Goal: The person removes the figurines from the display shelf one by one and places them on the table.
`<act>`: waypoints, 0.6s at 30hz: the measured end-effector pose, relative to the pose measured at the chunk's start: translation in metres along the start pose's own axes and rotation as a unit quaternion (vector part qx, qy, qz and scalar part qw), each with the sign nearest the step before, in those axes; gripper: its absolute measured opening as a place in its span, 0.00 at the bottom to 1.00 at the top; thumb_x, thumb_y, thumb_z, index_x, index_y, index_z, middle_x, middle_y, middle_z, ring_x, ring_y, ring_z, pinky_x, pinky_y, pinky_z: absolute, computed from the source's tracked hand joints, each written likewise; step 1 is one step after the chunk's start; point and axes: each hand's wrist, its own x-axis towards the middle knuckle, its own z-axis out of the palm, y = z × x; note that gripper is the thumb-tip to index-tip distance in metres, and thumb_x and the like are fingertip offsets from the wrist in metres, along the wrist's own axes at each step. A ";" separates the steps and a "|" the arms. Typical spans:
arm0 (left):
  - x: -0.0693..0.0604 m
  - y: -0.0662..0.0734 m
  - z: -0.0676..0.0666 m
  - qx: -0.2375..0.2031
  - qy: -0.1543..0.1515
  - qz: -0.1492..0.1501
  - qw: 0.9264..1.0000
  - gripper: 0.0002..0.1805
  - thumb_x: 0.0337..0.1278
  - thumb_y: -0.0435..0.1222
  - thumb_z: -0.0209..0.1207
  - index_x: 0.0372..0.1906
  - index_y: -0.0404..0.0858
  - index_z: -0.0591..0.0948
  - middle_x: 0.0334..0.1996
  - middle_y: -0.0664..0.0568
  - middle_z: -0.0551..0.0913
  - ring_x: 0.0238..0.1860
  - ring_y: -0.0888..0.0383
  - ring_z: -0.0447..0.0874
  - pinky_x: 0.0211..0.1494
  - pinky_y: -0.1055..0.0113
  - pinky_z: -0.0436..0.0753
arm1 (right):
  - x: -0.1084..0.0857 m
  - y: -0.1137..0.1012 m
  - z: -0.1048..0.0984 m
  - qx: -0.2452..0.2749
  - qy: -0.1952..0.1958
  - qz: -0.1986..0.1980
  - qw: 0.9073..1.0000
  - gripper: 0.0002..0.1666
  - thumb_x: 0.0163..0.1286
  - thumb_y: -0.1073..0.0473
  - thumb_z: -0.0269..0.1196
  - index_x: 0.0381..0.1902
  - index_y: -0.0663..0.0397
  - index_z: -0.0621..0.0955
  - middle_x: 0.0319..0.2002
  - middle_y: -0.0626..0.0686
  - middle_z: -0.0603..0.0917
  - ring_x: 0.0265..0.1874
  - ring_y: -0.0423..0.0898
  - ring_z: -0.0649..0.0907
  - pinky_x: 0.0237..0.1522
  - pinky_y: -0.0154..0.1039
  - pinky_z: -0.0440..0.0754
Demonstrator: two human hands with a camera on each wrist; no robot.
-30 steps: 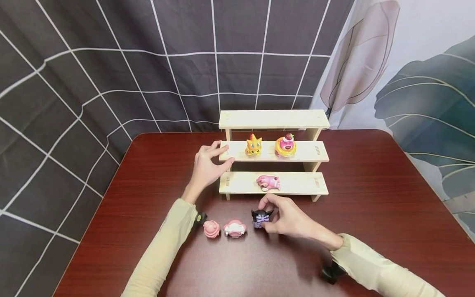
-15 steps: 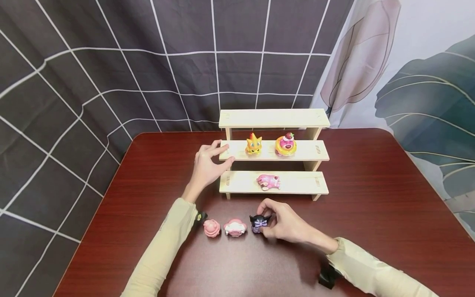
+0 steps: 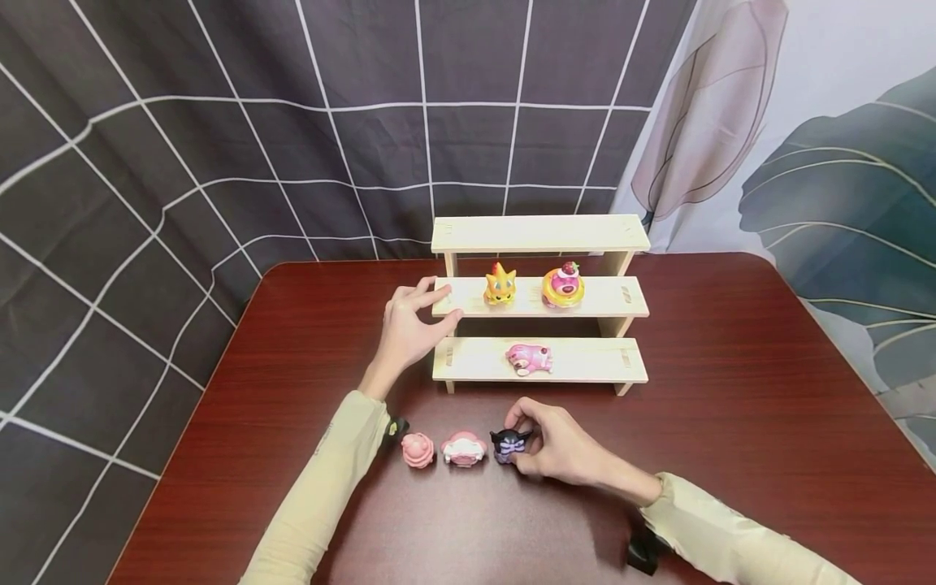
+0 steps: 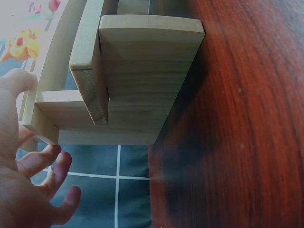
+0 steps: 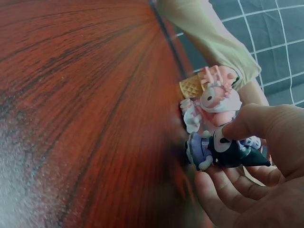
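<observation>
The right hand (image 3: pixel 559 443) pinches a black and purple figurine (image 3: pixel 509 445) at the table's front; in the right wrist view its thumb and fingers lie on both sides of the figurine's black head (image 5: pixel 232 154). Left of it stand a pink and white figurine (image 3: pixel 463 448) and a pink one (image 3: pixel 418 450), whose waffle cone base (image 5: pixel 192 87) shows in the right wrist view. The left hand (image 3: pixel 409 325) grips the left end of the wooden shelf's middle tier (image 3: pixel 468 307), thumb at the front edge and fingers at the back.
The middle tier carries a yellow figurine (image 3: pixel 500 286) and a pink one in a yellow ring (image 3: pixel 563 288). A pink lying figurine (image 3: pixel 530 358) is on the bottom tier (image 3: pixel 585 361). Behind the brown table (image 3: pixel 731 349) hangs a dark grid curtain (image 3: pixel 366 138).
The right hand and the black and purple figurine have moved slightly left and toward the front, closer to the pink and white figurine. The left hand stays at the shelf.
</observation>
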 end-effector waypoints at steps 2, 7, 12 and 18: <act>0.000 0.000 0.000 0.000 0.001 0.001 1.000 0.24 0.48 0.44 0.74 0.52 0.39 0.88 0.60 0.40 0.80 0.50 0.44 0.77 0.51 0.46 0.70 | 0.000 0.000 0.001 0.000 0.001 -0.003 1.000 0.21 0.48 0.74 0.71 0.38 0.56 0.76 0.28 0.46 0.83 0.24 0.35 0.80 0.27 0.36 0.82; 0.000 -0.001 0.000 -0.003 0.005 0.004 1.000 0.24 0.47 0.44 0.75 0.52 0.40 0.88 0.59 0.39 0.80 0.49 0.44 0.77 0.51 0.46 0.70 | 0.000 0.001 0.002 0.000 0.002 -0.009 1.000 0.20 0.49 0.74 0.71 0.38 0.56 0.76 0.28 0.46 0.83 0.24 0.36 0.80 0.27 0.37 0.82; 0.000 -0.001 0.000 -0.004 0.008 0.007 1.000 0.24 0.47 0.44 0.75 0.51 0.39 0.88 0.59 0.38 0.80 0.49 0.45 0.77 0.50 0.46 0.70 | -0.001 0.001 0.003 -0.016 0.002 -0.020 1.000 0.20 0.50 0.73 0.73 0.38 0.55 0.76 0.28 0.44 0.83 0.25 0.38 0.81 0.28 0.37 0.83; 0.000 -0.002 0.001 0.000 0.009 0.008 1.000 0.24 0.47 0.44 0.74 0.51 0.40 0.88 0.59 0.39 0.80 0.49 0.45 0.77 0.50 0.47 0.70 | 0.000 0.001 0.003 -0.032 -0.002 -0.035 0.999 0.20 0.52 0.72 0.73 0.38 0.55 0.76 0.29 0.44 0.83 0.26 0.39 0.81 0.28 0.36 0.82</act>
